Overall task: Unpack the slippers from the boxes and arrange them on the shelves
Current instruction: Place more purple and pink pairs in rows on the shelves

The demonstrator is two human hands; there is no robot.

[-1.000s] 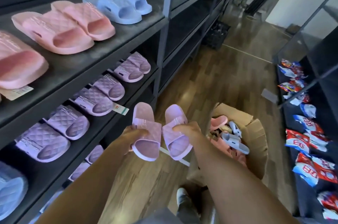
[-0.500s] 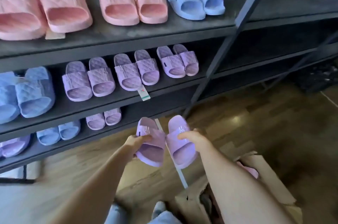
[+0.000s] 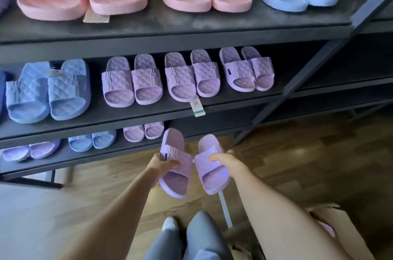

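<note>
Pinching the quilted straps at six o'clock, left hand (image 3: pixel 162 163) and right hand (image 3: pixel 225 159) clamp seemingly light, squashy lilac slippers (image 3: pixel 213 176).

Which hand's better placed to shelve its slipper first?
Left, likely. Left hand grips the left slipper, heel at the bottom shelf beside the purple pair; right hand grips the right slipper out over the floor.

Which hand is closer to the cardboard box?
Right. The right hand, gripping one purple slipper, is up and left of the box. The left hand, gripping the other slipper, is even farther left.
</note>
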